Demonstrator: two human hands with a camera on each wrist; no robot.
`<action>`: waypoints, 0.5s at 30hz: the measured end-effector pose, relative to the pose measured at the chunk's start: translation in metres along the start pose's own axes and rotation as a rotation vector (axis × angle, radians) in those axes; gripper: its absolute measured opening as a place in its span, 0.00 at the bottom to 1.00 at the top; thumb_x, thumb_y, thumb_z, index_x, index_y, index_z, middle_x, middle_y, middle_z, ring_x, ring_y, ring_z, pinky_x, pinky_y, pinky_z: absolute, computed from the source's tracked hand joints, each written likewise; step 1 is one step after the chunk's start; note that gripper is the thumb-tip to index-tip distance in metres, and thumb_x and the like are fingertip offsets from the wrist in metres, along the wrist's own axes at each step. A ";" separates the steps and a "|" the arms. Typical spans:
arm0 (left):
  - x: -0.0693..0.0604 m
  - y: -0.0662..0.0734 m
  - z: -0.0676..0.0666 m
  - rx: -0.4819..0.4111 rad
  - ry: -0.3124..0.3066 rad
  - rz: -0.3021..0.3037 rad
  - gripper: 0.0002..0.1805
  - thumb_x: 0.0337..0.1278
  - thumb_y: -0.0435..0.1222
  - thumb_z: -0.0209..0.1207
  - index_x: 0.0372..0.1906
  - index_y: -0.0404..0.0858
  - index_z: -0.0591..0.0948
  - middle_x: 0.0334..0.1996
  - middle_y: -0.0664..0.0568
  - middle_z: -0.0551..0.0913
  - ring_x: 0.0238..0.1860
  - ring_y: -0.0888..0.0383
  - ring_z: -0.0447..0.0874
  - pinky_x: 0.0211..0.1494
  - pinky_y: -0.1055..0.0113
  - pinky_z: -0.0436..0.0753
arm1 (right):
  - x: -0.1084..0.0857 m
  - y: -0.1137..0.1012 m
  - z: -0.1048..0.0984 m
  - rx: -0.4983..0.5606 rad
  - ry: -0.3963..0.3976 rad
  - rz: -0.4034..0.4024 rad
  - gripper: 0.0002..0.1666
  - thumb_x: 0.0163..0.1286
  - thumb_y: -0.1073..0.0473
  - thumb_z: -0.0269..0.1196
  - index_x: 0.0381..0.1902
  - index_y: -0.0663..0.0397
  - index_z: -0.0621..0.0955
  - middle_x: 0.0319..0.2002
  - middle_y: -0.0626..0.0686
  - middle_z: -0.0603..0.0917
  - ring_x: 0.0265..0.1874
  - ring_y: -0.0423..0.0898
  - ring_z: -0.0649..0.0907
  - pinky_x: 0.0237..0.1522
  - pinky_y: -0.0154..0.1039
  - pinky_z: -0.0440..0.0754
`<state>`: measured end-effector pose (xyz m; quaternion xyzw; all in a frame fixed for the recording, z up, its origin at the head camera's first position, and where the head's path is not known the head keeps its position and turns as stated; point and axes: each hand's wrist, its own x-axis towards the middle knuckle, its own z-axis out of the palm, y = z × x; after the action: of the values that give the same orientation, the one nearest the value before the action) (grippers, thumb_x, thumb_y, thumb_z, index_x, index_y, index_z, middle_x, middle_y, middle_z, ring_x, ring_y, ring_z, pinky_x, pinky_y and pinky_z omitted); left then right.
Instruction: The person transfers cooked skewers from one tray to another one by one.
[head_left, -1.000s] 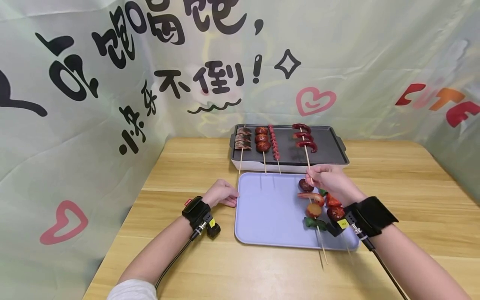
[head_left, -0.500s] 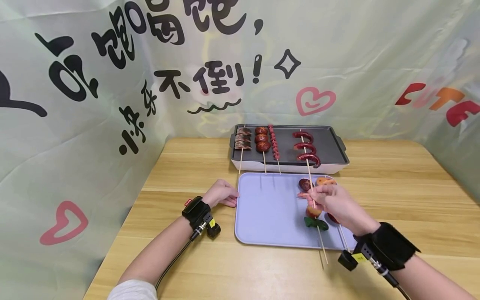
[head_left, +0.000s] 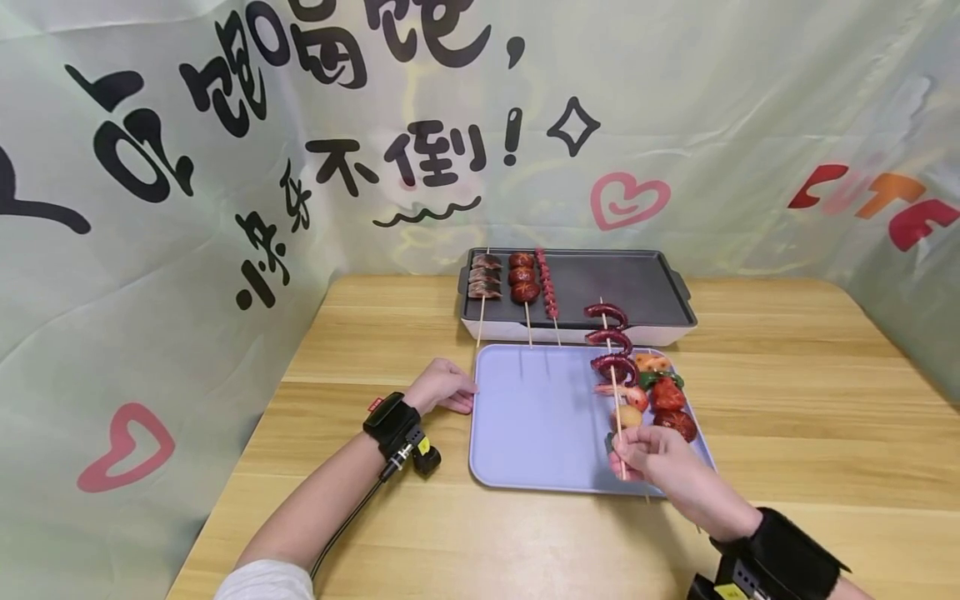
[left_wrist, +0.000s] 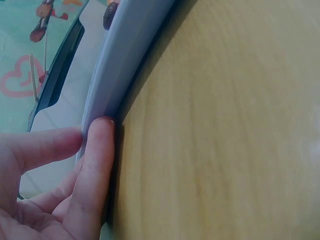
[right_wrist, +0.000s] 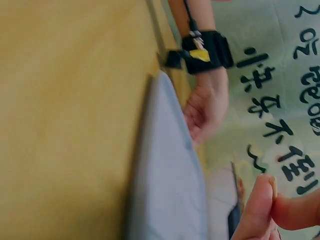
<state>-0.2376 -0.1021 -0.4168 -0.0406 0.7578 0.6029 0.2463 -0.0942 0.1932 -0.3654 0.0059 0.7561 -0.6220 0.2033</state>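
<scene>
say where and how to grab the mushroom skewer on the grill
I'd probably pinch its bare stick, coming from the near side, over the tray: the mushrooms bunch at the far end, while the stick juts past the front of the grill.

Black wrist straps (head_left: 391, 423) and yellow-labelled black cameras (head_left: 428, 462) are worn on both sides, with a red tag (head_left: 375, 404), black cable (head_left: 348, 517) and white sleeve (head_left: 266, 580) at left.

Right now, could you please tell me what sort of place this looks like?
Probably a staged barbecue set-up: a grill pan bearing food skewers stands behind a lilac tray on a wood-grained table, with a printed fabric backdrop beyond.
</scene>
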 end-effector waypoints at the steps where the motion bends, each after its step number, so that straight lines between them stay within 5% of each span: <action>1: 0.000 0.000 0.000 0.000 0.001 0.001 0.05 0.50 0.24 0.58 0.32 0.23 0.77 0.17 0.45 0.77 0.16 0.57 0.79 0.27 0.66 0.86 | -0.001 0.003 0.002 0.009 -0.007 -0.003 0.07 0.67 0.71 0.47 0.39 0.72 0.71 0.28 0.48 0.78 0.28 0.36 0.78 0.33 0.31 0.82; 15: 0.000 0.001 0.000 -0.001 0.006 -0.007 0.06 0.49 0.24 0.58 0.33 0.23 0.77 0.17 0.45 0.77 0.16 0.58 0.79 0.27 0.66 0.86 | -0.008 0.030 0.022 0.089 -0.082 -0.042 0.05 0.64 0.73 0.49 0.31 0.66 0.72 0.26 0.49 0.79 0.25 0.37 0.78 0.30 0.29 0.81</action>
<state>-0.2377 -0.1019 -0.4162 -0.0454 0.7580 0.6024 0.2461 -0.0724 0.1812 -0.3939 -0.0264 0.7189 -0.6588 0.2202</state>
